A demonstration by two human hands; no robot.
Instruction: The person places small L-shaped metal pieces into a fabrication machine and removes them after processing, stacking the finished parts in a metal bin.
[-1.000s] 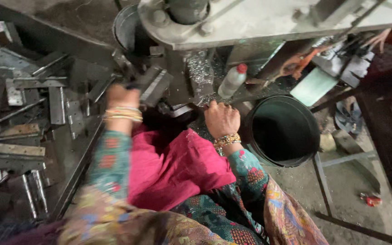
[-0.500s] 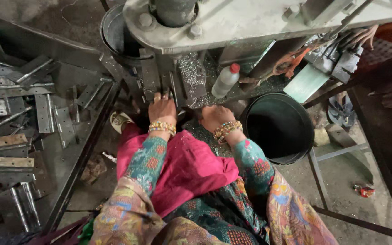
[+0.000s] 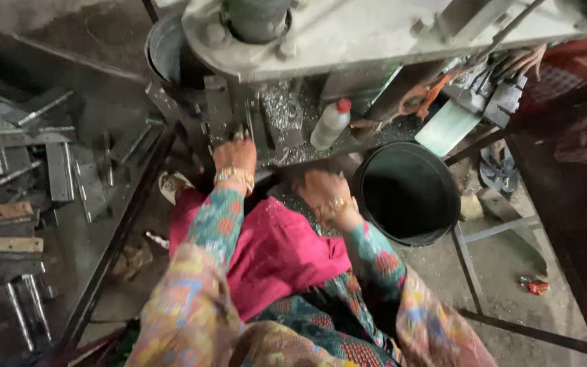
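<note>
**Both hands at the press bed**

One large grey metal press machine [image 3: 375, 34] overhangs the work. One round black plastic bucket [image 3: 409, 191] stands just right, seemingly for catching output. One white plastic bottle with red cap [image 3: 329, 124] leans on the swarf-strewn surface [image 3: 287, 115]. Left hand [image 3: 234, 155] touches the upright fixture [image 3: 222, 115], fingers extended; right hand [image 3: 322, 189] curled below, contents indiscernible.

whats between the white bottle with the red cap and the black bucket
In the head view, nothing lies between the white bottle and the black bucket; only the machine's dark ledge, dusted with metal shavings.
</note>
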